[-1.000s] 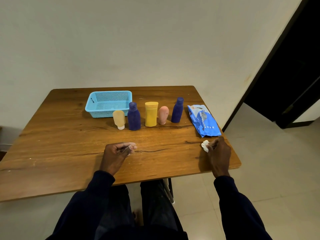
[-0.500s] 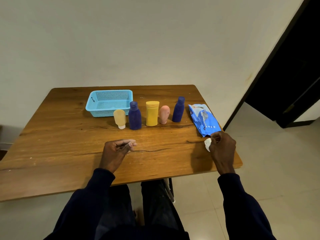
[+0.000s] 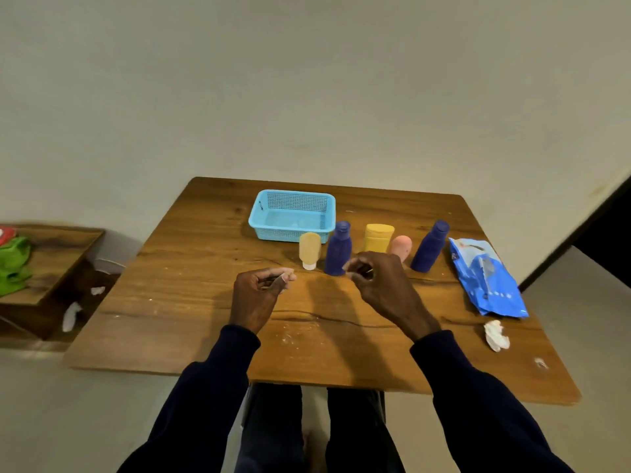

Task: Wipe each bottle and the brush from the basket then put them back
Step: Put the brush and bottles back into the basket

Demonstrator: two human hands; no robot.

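Table [image 3: 205, 268], wipe [image 3: 495, 335] dropped, right hand [image 3: 379, 285] now loosely curled, left hand [image 3: 257, 295] pinching perhaps brush [image 3: 280, 276]

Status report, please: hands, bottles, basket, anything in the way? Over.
Left hand pinches small thin item; right hand curled, grip unclear. Bottles in a row outside the basket. Wipe on table, nothing blocking.

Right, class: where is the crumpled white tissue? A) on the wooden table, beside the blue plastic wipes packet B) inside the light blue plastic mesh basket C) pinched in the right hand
A: the white tissue lies on the table by the packet, clear of the right hand.
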